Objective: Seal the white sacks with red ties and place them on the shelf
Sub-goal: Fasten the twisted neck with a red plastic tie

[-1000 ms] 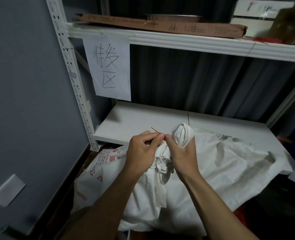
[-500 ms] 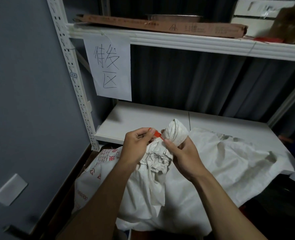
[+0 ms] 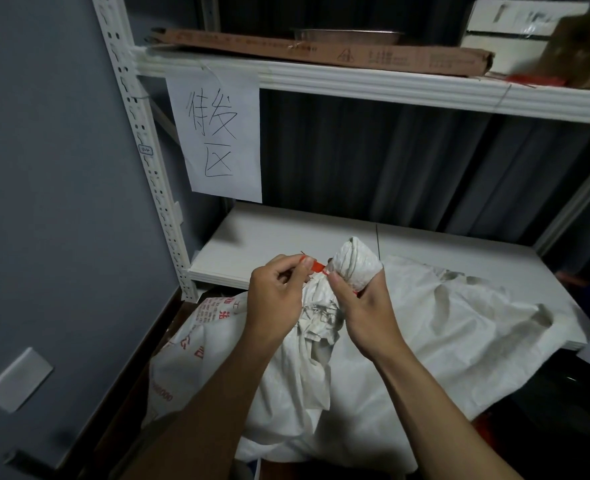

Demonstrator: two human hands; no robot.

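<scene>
A white woven sack (image 3: 425, 334) lies partly on the lower shelf board (image 3: 272, 244), its mouth bunched into a twisted neck (image 3: 354, 263) that sticks up. A red tie (image 3: 316, 266) runs around the neck. My left hand (image 3: 276, 299) pinches the tie's free end to the left of the neck. My right hand (image 3: 362, 303) grips the bunched neck from below, thumb against the tie. A second white sack with red print (image 3: 189, 344) lies below, at the left.
The white upright post (image 3: 141, 143) of the rack stands at the left beside a grey wall. A paper sign (image 3: 217, 140) with handwritten characters hangs from the upper shelf (image 3: 373, 84), which carries flat cardboard (image 3: 321, 51) and boxes. Dark curtain behind.
My left hand has drawn the red tie's end out to the left, away from the neck. The neck of the sack has risen slightly and stands more upright.
</scene>
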